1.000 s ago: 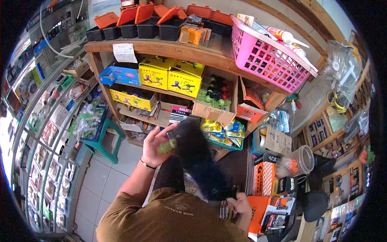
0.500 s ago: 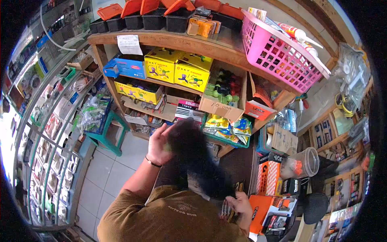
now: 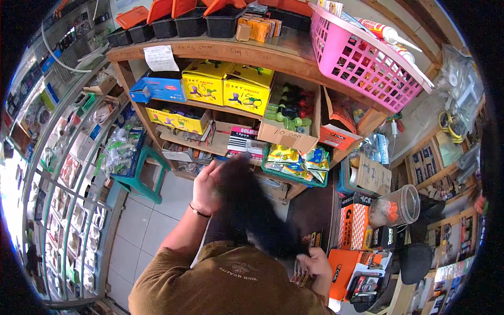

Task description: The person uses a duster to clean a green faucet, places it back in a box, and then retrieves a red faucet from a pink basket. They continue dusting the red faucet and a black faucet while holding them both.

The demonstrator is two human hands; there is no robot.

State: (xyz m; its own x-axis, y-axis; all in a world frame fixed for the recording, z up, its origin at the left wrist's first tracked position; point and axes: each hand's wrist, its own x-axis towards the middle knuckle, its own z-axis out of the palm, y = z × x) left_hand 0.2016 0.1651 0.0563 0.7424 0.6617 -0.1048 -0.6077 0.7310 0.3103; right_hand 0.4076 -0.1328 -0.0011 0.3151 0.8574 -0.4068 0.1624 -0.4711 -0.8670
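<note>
A long, dark, soft-looking cloth (image 3: 257,210) stretches slantwise in front of my body, its edges blurred. My left hand (image 3: 207,188) is at its upper end, fingers partly curled against it; the dark material hides part of the palm. At the lower end, my right hand (image 3: 316,264) pinches the cloth between thumb and fingers. Just beyond the upper end are a pink and black box (image 3: 245,140) and a green basket of yellow packets (image 3: 294,163) on the low shelf.
A wooden shelf (image 3: 210,51) carries yellow boxes (image 3: 247,94), a carton of green-handled items (image 3: 287,131) and a pink basket (image 3: 362,68). A teal stool (image 3: 152,173) stands left, beside a glass display case (image 3: 68,194). Right are an orange box (image 3: 344,268) and a clear jar (image 3: 401,205).
The view has shifted slightly, so the shelf and boxes sit a little differently. Both hands keep their places on the dark cloth, which has swung slightly.
</note>
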